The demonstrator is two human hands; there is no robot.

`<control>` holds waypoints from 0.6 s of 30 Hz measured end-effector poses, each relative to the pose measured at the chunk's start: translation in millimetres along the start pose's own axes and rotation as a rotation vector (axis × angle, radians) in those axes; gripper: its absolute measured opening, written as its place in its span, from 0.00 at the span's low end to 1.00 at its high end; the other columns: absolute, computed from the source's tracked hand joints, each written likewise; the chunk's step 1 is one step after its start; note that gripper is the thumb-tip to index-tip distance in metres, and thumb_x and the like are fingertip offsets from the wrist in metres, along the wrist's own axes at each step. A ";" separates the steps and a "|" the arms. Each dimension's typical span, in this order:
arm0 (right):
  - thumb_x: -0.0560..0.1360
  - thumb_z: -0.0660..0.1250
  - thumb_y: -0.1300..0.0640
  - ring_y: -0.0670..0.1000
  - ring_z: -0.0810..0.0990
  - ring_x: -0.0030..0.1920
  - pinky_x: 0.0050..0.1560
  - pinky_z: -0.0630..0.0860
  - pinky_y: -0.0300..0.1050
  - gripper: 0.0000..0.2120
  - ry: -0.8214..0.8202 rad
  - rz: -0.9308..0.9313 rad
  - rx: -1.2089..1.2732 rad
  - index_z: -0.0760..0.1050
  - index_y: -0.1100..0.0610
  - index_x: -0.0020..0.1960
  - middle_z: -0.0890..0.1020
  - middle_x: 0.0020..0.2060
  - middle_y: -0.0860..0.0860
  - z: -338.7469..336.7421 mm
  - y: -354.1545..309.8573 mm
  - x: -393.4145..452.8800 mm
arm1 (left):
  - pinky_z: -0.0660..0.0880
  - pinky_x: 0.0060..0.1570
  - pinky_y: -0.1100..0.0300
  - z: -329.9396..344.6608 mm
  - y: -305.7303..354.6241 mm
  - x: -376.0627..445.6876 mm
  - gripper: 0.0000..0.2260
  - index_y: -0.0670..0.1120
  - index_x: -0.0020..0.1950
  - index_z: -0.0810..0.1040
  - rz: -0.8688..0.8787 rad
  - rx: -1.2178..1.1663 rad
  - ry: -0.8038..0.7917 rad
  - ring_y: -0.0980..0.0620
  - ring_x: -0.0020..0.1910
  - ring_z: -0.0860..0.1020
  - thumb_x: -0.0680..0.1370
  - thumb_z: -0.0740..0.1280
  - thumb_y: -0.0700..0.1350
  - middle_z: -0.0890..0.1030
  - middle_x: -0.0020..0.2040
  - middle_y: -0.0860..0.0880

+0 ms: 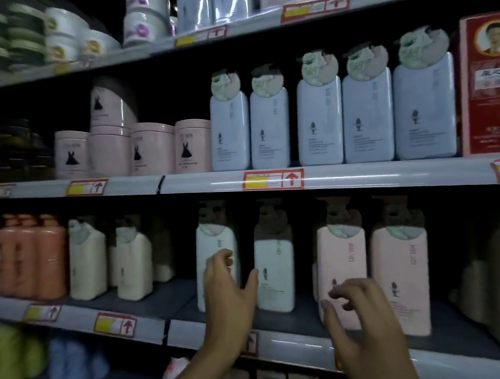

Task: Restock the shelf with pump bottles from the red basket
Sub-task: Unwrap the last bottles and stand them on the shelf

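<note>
Both hands are raised at the lower shelf (296, 344). My left hand (230, 301) is open, fingers spread just in front of a white pump bottle (210, 250), thumb near a second white pump bottle (274, 275). My right hand (365, 323) is open with curled fingers in front of a pink pump bottle (342, 260); another pink pump bottle (401, 273) stands to its right. Neither hand holds anything. The red basket is out of view.
The middle shelf (207, 181) carries pale blue pump bottles (320, 120), pink jars (152, 148) and a red box (488, 87). Cream bottles (86, 258) and orange bottles (33, 258) stand at lower left. A gap lies between the cream and white bottles.
</note>
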State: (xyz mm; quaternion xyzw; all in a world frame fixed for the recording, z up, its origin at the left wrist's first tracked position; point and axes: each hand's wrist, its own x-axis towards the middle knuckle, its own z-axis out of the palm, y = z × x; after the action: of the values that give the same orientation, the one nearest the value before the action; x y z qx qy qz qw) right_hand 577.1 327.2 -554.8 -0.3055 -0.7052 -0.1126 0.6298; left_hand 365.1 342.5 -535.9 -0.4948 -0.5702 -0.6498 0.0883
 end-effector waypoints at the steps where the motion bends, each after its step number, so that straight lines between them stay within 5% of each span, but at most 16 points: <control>1: 0.74 0.73 0.60 0.51 0.78 0.46 0.48 0.75 0.42 0.05 -0.073 0.002 0.036 0.79 0.56 0.49 0.75 0.47 0.49 12.6 -9.6 1.6 | 0.75 0.57 0.54 -8.1 -11.1 7.8 0.25 0.49 0.66 0.70 -0.012 0.039 0.033 0.50 0.57 0.74 0.73 0.77 0.48 0.72 0.56 0.52; 5: 0.75 0.74 0.55 0.47 0.77 0.54 0.55 0.72 0.36 0.13 -0.294 0.250 0.052 0.75 0.50 0.57 0.71 0.52 0.44 61.0 -26.3 8.4 | 0.70 0.63 0.51 -24.0 -47.2 18.4 0.38 0.46 0.74 0.65 -0.128 0.188 -0.034 0.45 0.66 0.69 0.70 0.80 0.49 0.70 0.66 0.46; 9: 0.77 0.72 0.54 0.52 0.75 0.62 0.63 0.72 0.43 0.23 -0.414 0.453 -0.031 0.69 0.53 0.68 0.69 0.60 0.49 86.7 -22.6 17.6 | 0.73 0.66 0.46 -21.6 -64.4 21.1 0.40 0.44 0.76 0.63 -0.214 0.146 -0.113 0.44 0.68 0.71 0.70 0.80 0.48 0.73 0.68 0.45; 13: 0.75 0.74 0.58 0.57 0.76 0.63 0.62 0.72 0.47 0.22 -0.435 0.556 -0.072 0.67 0.55 0.64 0.71 0.61 0.55 99.2 -15.7 24.6 | 0.78 0.56 0.50 -14.5 -68.1 21.4 0.26 0.48 0.65 0.70 -0.186 0.102 -0.150 0.47 0.60 0.77 0.71 0.77 0.46 0.79 0.61 0.47; 18: 0.75 0.74 0.61 0.60 0.79 0.59 0.56 0.77 0.51 0.19 -0.370 0.617 -0.057 0.63 0.54 0.54 0.77 0.58 0.58 112.4 -12.2 25.0 | 0.79 0.53 0.54 -16.5 -72.2 21.1 0.34 0.47 0.70 0.66 -0.174 0.104 -0.218 0.50 0.58 0.78 0.69 0.78 0.49 0.78 0.62 0.49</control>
State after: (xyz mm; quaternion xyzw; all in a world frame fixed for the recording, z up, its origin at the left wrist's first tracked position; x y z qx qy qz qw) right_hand 477.5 385.9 -548.5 -0.5366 -0.6784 0.1203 0.4873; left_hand 296.7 362.4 -565.0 -0.5057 -0.6501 -0.5671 -0.0054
